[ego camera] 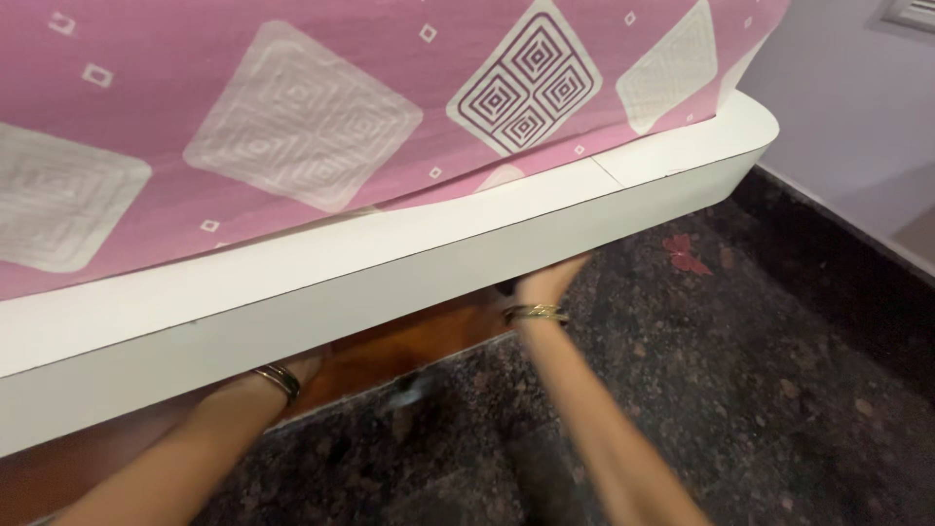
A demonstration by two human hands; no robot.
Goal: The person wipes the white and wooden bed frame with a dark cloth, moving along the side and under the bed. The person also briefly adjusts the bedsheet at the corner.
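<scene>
- My left hand (292, 375) and right hand (547, 282), each with a bangle at the wrist, reach under the white bed frame (409, 268).
- I judge both should grip the underside evenly, arms level.
- The frame's edge hides my fingers, so I cannot tell whether they are apart or closed.
- Under the frame a brown wooden panel (390, 356) shows.
- Beyond, a pink patterned sheet (292, 117) covers the bed above a dark speckled floor (740, 390).

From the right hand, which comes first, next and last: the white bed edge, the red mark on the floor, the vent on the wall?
From the right hand:
1. White bed edge, right above it.
2. Red mark, on the dark floor to its right.
3. Vent, top right corner, on the wall.
</scene>
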